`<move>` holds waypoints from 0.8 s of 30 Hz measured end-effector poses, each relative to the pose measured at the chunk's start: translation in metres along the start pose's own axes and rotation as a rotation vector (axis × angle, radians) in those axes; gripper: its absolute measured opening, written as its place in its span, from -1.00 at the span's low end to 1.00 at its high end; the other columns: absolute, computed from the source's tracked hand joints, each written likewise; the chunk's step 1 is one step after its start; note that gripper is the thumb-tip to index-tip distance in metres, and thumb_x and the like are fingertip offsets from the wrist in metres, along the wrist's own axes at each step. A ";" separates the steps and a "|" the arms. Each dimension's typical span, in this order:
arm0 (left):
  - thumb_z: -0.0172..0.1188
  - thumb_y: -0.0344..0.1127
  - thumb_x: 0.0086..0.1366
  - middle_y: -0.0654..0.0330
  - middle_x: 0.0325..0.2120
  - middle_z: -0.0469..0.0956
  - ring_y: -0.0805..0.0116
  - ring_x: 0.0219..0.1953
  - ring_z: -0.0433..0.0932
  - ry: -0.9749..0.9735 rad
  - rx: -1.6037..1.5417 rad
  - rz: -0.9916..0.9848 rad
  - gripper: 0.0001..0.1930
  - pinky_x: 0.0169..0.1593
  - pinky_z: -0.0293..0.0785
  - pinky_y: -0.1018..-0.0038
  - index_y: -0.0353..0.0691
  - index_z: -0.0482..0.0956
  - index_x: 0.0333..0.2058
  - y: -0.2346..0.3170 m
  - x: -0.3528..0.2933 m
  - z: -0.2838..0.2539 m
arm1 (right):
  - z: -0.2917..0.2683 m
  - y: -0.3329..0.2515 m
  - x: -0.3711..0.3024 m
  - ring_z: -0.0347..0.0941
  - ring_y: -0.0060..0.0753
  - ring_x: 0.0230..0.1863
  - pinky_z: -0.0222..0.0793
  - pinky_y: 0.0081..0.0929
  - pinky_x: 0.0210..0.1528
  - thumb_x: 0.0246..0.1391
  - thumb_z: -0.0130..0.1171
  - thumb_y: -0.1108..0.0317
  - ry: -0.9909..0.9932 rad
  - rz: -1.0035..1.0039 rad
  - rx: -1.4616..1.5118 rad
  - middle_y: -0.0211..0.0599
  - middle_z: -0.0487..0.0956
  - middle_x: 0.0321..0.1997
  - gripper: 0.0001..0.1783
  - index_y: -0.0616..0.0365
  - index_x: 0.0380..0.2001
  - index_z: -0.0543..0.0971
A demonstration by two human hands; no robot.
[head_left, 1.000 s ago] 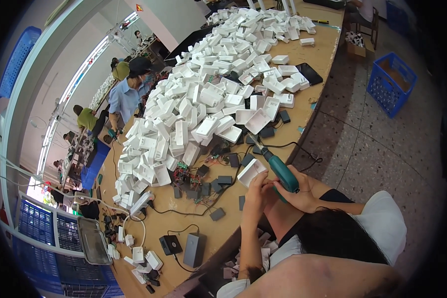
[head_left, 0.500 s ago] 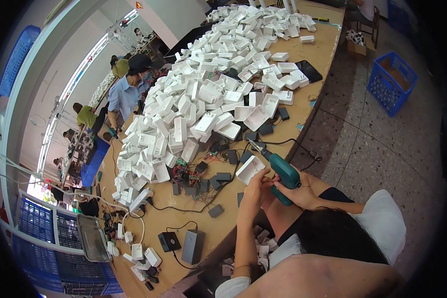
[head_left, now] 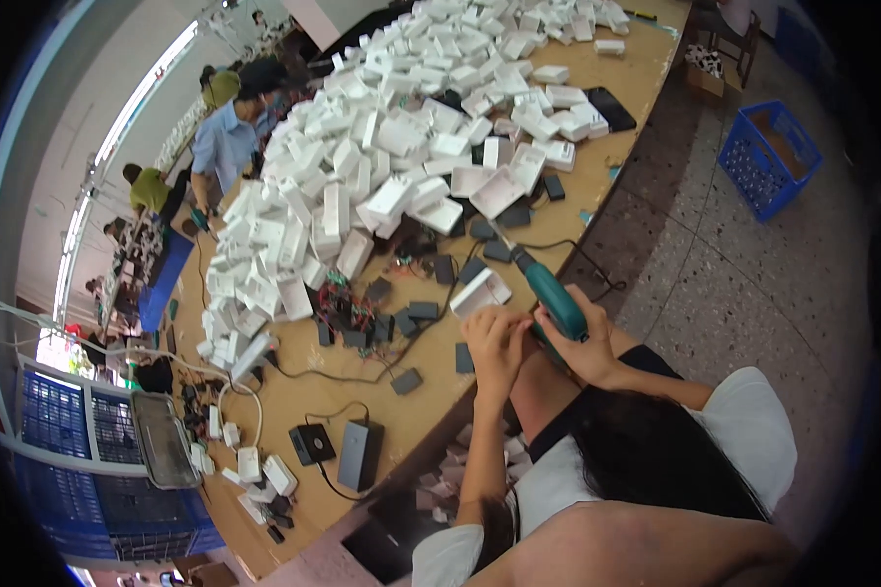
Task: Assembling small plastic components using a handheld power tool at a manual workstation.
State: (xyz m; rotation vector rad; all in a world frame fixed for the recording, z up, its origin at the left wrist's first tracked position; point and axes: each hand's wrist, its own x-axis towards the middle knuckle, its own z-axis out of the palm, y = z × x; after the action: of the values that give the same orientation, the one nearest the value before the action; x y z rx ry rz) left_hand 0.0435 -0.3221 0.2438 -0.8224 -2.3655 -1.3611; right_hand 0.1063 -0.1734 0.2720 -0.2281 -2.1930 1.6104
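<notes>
My left hand (head_left: 497,347) has its fingers bent close together on the near end of an open white rectangular plastic case (head_left: 484,293), holding it just over the brown tabletop's (head_left: 401,411) near edge. My right hand (head_left: 587,344) is closed around the handle of a teal electric screwdriver (head_left: 558,301), whose metal tip points away from me, past the case and apart from it. Small dark grey rectangular boxes (head_left: 423,310) lie beyond my left hand, before a heap of white plastic cases (head_left: 347,186).
</notes>
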 end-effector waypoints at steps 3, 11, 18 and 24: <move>0.42 -0.44 0.10 0.21 -0.39 0.58 0.19 -0.22 0.52 0.044 0.013 -0.012 -0.88 0.01 0.24 0.30 -0.17 0.65 -0.37 -0.038 -0.006 0.017 | 0.021 0.030 0.012 0.61 -0.61 -0.25 0.49 -0.56 -0.21 0.18 0.32 0.52 0.004 0.025 0.007 -0.33 0.66 -0.33 -0.84 0.24 -0.21 0.55; 0.39 -0.42 0.17 0.18 -0.30 0.55 0.14 -0.12 0.50 0.260 0.217 -0.156 -0.89 0.11 0.25 0.25 -0.15 0.67 -0.32 -0.079 -0.013 0.041 | 0.032 0.096 0.023 0.56 -0.69 -0.27 0.49 -0.59 -0.19 0.22 0.31 0.48 0.054 0.241 0.215 -0.43 0.67 -0.19 -0.79 0.23 -0.09 0.59; 0.34 -0.46 0.19 -0.03 0.13 0.42 -0.15 0.17 0.38 0.295 0.425 -0.227 -0.90 0.16 0.40 0.09 -0.22 0.60 -0.32 -0.110 0.006 0.074 | 0.008 0.099 0.018 0.41 -0.76 -0.41 0.37 -0.66 -0.34 0.29 0.21 0.48 -0.145 0.245 0.240 -0.45 0.65 -0.22 -0.84 0.21 -0.08 0.58; 0.35 -0.40 0.20 0.06 0.10 0.47 -0.04 0.16 0.40 0.394 0.415 -0.383 -0.92 0.14 0.42 0.15 -0.18 0.64 -0.34 -0.135 0.022 0.110 | -0.005 0.119 0.036 0.37 -0.73 -0.41 0.33 -0.66 -0.34 0.35 0.10 0.41 -0.218 0.224 0.140 -0.48 0.55 -0.36 -0.82 0.23 -0.06 0.55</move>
State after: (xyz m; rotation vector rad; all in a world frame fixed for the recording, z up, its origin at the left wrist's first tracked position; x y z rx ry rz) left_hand -0.0526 -0.2732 0.1051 0.0170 -2.4179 -0.9738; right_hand 0.0632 -0.1177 0.1694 -0.2774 -2.2666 1.9870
